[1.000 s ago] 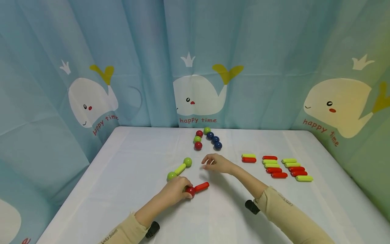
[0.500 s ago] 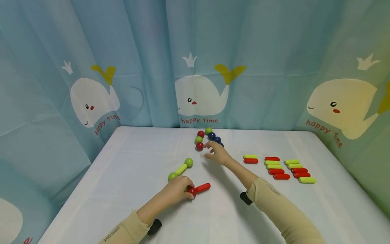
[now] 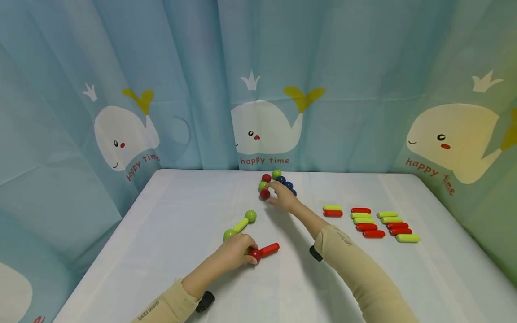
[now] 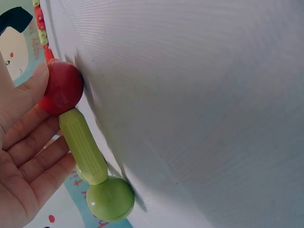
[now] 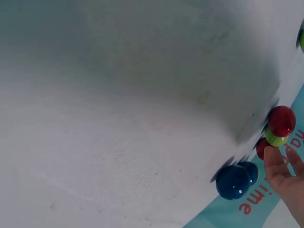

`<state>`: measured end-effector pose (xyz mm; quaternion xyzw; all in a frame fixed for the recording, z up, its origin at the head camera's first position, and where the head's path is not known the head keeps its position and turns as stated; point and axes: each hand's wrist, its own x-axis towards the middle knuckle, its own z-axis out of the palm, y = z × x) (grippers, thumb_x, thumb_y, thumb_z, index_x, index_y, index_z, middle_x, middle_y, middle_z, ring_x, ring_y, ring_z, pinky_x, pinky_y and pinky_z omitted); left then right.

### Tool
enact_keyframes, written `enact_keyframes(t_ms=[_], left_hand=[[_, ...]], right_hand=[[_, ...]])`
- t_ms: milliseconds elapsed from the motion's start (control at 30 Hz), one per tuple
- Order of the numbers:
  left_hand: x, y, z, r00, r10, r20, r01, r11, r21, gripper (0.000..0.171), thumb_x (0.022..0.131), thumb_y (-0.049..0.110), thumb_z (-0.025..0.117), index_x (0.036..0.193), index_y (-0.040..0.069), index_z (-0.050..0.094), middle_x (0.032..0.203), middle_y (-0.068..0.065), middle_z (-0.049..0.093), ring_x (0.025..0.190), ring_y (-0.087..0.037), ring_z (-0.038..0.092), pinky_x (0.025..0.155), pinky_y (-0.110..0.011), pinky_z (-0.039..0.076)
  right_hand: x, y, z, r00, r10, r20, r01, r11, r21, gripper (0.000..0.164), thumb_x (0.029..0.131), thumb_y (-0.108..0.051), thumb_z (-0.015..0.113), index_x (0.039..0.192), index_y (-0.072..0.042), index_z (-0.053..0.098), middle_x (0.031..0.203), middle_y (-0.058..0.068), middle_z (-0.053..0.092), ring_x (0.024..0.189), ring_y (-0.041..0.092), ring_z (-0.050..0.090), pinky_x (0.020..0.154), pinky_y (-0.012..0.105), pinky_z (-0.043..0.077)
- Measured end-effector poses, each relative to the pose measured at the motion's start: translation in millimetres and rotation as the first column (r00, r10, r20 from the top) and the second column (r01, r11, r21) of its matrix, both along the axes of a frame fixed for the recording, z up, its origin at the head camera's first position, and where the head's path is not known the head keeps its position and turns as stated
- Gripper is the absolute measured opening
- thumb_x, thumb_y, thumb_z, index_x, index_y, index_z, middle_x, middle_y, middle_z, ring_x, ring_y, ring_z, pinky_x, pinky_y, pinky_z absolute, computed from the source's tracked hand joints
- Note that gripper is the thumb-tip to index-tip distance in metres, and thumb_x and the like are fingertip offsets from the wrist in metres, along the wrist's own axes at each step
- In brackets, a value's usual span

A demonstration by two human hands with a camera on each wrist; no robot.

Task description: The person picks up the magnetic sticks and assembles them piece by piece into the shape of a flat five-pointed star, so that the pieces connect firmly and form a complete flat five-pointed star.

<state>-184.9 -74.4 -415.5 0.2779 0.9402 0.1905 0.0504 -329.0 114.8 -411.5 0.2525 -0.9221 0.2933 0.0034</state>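
Hanging behind: “happy time” curtain (image 3: 343,130); left hand (image 3: 235,252) grasps a red ball (image 3: 255,256), right hand (image 3: 284,198) seems loose.

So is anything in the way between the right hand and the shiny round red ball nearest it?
No, nothing visible: the right hand is right beside the shiny round red ball. The shiny light green ball sits just behind that one, and the dark blue balls lie on the hand's other side.
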Motion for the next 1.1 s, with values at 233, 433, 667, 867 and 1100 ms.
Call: enact_keyframes(t_ms=[233, 433, 667, 867, 1100], left_hand=[[0.0, -1, -0.9, 1.000, -0.001, -0.008, 0.001, 1.000, 0.014, 0.032, 0.072, 0.022, 0.080, 0.096, 0.002, 0.073, 0.093, -0.005, 0.072, 0.085, -0.013, 0.064, 0.072, -0.022, 0.049], [-0.6, 0, -1.0, 1.000, 0.003, 0.003, -0.003, 1.000, 0.016, 0.033, 0.072, 0.022, 0.080, 0.096, 0.003, 0.073, 0.092, -0.004, 0.072, 0.083, -0.011, 0.063, 0.070, -0.021, 0.048], [-0.8, 0, 1.6, 1.000, 0.006, 0.006, -0.006, 1.000, 0.018, 0.031, 0.072, 0.021, 0.081, 0.096, 0.003, 0.073, 0.092, -0.004, 0.072, 0.082, -0.010, 0.062, 0.069, -0.021, 0.047], [-0.7, 0, 1.2, 1.000, 0.001, 0.006, -0.001, 1.000, 0.019, 0.032, 0.072, 0.021, 0.081, 0.096, 0.003, 0.073, 0.092, -0.004, 0.072, 0.080, -0.009, 0.061, 0.068, -0.020, 0.047], [0.4, -2, 1.6, 1.000, 0.006, 0.029, -0.007, 1.000, 0.027, 0.031, 0.072, 0.021, 0.081, 0.096, 0.003, 0.073, 0.092, -0.004, 0.072, 0.081, -0.009, 0.061, 0.070, -0.021, 0.047]], right_hand=[[-10.4, -3, -5.6, 0.996, 0.079, -0.034, -0.075, 0.993, 0.096, 0.037, 0.085, 0.013, 0.054, 0.121, 0.007, 0.055, 0.126, 0.022, 0.057, 0.122, 0.036, 0.050, 0.102, 0.045, 0.042], [-6.9, -6, -2.5, 1.000, 0.022, -0.020, -0.019, 0.988, 0.153, 0.037, 0.083, 0.008, 0.060, 0.120, 0.002, 0.060, 0.122, 0.024, 0.053, 0.111, 0.036, 0.055, 0.096, 0.044, 0.046], [-4.9, -6, -5.0, 1.000, 0.017, 0.026, -0.022, 0.982, 0.187, 0.029, 0.082, -0.001, 0.069, 0.110, 0.000, 0.063, 0.113, 0.018, 0.060, 0.102, 0.028, 0.058, 0.090, 0.039, 0.049], [-2.4, -5, -7.5, 1.000, -0.010, 0.029, 0.005, 0.988, 0.157, 0.030, 0.082, -0.001, 0.069, 0.111, 0.001, 0.062, 0.109, 0.016, 0.064, 0.102, 0.026, 0.059, 0.091, 0.038, 0.049], [4.8, 0, -6.2, 1.000, 0.015, 0.014, -0.017, 0.995, 0.098, 0.031, 0.083, -0.002, 0.068, 0.112, 0.003, 0.061, 0.106, 0.017, 0.065, 0.096, 0.026, 0.059, 0.085, 0.037, 0.051]])
